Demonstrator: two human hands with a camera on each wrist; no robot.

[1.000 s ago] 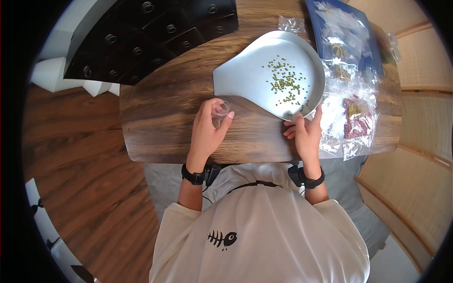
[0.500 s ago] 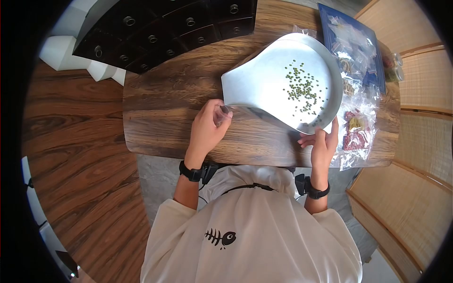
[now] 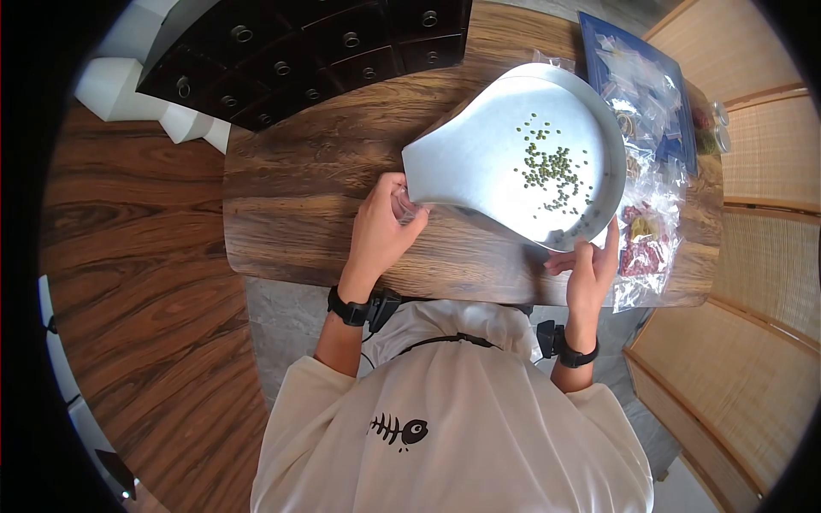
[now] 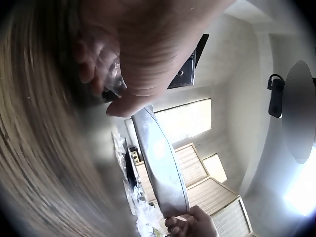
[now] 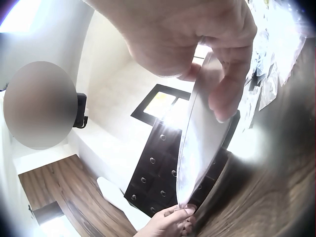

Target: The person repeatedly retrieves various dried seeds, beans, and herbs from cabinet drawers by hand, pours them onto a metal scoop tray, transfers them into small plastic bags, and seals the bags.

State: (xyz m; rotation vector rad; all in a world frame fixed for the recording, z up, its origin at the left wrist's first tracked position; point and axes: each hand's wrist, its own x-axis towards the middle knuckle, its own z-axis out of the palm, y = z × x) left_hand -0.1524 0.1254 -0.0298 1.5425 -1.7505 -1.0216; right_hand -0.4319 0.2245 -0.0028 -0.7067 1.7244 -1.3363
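Note:
My right hand (image 3: 590,274) grips the near rim of a silver metal tray (image 3: 466,154), round with one narrow, straight-ended spout. Small green beans (image 3: 552,167) lie scattered on its wide end. In both wrist views the tray (image 4: 160,153) is raised off the tabletop and tilted. At the spout, my left hand (image 3: 380,227) curls its fingers and thumb round a small clear cup (image 3: 404,208), mostly hidden by the hand. The spout's end overlaps this cup in the head view. From the right wrist, the left hand (image 5: 165,222) shows right at the spout's tip.
Clear plastic bags (image 3: 633,171), one with red contents (image 3: 641,255), lie right of the tray, partly over a blue tray (image 3: 599,43). Lidded jars (image 3: 714,128) stand behind them. A dark drawer cabinet (image 3: 316,60) is at the back left; the wooden table (image 3: 299,197) has a rounded edge.
The tray has come up and towards my body, its spout now over the clear cup. Some beans have shifted slightly on it. The head view has swung, moving the cabinet rightward in the picture.

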